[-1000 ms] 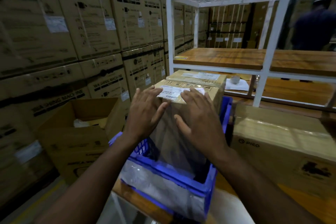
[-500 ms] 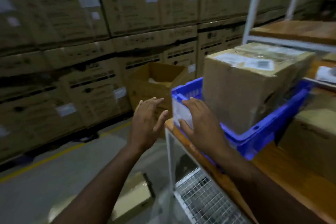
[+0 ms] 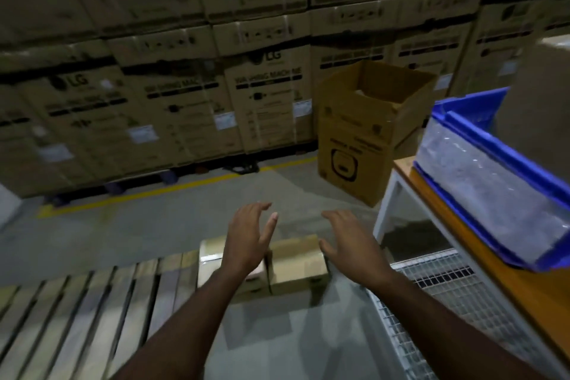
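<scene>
Box (image 3: 296,262) sits low, just right of pallet (image 3: 92,302), ahead of and below both hands, long axis L–R. L hand (image 3: 246,237) over its mid-left, R hand (image 3: 348,244) at its right end. Both spread wide, empty; contact not evident.

Air above the low taped cardboard box (image 3: 296,259) is free; a white metal table frame (image 3: 385,210) crowds its right, a slatted wooden pallet (image 3: 92,302) its left.

This is a warehouse. Stacked washing-machine cartons (image 3: 265,95) line a concrete floor (image 3: 154,225) marked with a yellow line (image 3: 172,188). A wooden pallet (image 3: 77,302) lies nearby.
</scene>
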`<state>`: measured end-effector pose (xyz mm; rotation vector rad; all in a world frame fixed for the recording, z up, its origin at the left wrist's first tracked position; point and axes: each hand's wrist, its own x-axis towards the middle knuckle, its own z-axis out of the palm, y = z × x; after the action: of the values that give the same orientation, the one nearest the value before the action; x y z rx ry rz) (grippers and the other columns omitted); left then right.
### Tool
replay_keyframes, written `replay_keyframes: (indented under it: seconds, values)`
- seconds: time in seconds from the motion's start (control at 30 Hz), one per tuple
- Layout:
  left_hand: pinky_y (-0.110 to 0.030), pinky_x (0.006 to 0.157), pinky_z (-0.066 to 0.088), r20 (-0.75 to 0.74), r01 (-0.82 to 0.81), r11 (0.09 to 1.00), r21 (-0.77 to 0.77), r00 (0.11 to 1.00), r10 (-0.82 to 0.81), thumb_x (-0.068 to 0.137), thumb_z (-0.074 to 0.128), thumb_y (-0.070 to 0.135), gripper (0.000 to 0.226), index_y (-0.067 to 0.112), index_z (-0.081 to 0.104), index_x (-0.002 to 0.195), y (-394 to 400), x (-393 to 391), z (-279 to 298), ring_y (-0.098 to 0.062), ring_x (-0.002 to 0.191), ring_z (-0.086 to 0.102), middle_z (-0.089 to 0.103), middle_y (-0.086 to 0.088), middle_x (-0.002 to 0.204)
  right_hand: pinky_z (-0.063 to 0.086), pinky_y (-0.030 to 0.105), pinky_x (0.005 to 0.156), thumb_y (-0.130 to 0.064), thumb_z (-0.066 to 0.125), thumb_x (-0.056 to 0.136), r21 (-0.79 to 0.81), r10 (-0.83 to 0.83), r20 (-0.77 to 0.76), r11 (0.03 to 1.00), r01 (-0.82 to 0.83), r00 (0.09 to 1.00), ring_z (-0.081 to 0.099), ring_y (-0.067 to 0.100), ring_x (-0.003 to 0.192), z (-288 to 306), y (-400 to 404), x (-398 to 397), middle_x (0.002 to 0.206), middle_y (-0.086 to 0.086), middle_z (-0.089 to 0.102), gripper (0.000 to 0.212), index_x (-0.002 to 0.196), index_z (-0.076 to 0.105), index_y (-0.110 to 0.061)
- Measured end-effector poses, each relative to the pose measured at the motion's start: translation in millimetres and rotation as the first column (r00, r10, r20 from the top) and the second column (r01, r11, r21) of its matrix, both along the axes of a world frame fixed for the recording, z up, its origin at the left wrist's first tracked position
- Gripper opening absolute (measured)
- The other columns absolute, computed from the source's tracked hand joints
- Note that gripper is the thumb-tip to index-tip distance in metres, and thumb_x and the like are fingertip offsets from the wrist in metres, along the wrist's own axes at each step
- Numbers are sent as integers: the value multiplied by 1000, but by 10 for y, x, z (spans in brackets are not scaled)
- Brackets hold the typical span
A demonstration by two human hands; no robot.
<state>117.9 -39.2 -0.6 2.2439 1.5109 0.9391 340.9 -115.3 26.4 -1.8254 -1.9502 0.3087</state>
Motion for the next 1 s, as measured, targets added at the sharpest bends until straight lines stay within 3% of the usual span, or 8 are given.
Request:
replay_keyframes:
  seconds: [0.13, 0.5, 0.7, 0.83, 1.0]
  values:
    - [-32, 99, 41, 3, -105, 990, -95, 994, 106, 101, 56, 38, 33, 14, 65, 123, 46, -751, -362, -20, 115, 59, 67, -1, 121, 31, 32, 111, -30, 57, 94, -84, 20, 5, 996, -20, 1000, 37, 17, 136, -206, 241, -569, 145, 1, 47, 57, 146, 42, -15]
    - [-35, 97, 44, -92, -211, 936, -280, 977, 192, 102, 53, 41, 37, 15, 66, 125, 400, -2184, -980, -20, 114, 59, 68, -2, 120, 31, 32, 108, -28, 60, 93, -243, -22, -102, 970, -3, 995, 43, 25, 131, -781, 819, -2074, 140, 9, 51, 53, 141, 46, -9]
    - [-36, 100, 47, -112, -260, 859, -441, 966, 235, 100, 54, 46, 49, 14, 58, 136, 705, -2596, -1294, -23, 121, 57, 64, -6, 131, 33, 33, 108, -30, 62, 93, -342, -25, -109, 940, -14, 994, 42, 25, 132, -1117, 1247, -2359, 143, 10, 49, 59, 144, 43, -8]
    - [-32, 94, 43, -69, -265, 802, -536, 960, 272, 98, 59, 44, 49, 15, 54, 138, 890, -2813, -1533, -24, 124, 56, 60, -8, 135, 31, 32, 109, -29, 63, 94, -406, -26, -99, 914, -16, 995, 41, 27, 135, -1411, 1679, -2413, 145, 12, 48, 60, 145, 42, -7]
    - [-44, 109, 44, -111, -310, 728, -612, 945, 308, 99, 55, 48, 59, 15, 46, 146, 1240, -3007, -1914, -22, 133, 49, 51, -7, 147, 36, 34, 104, -29, 63, 93, -465, -41, -96, 885, -8, 995, 46, 28, 130, -1913, 2261, -2533, 141, 12, 51, 57, 143, 46, -6]
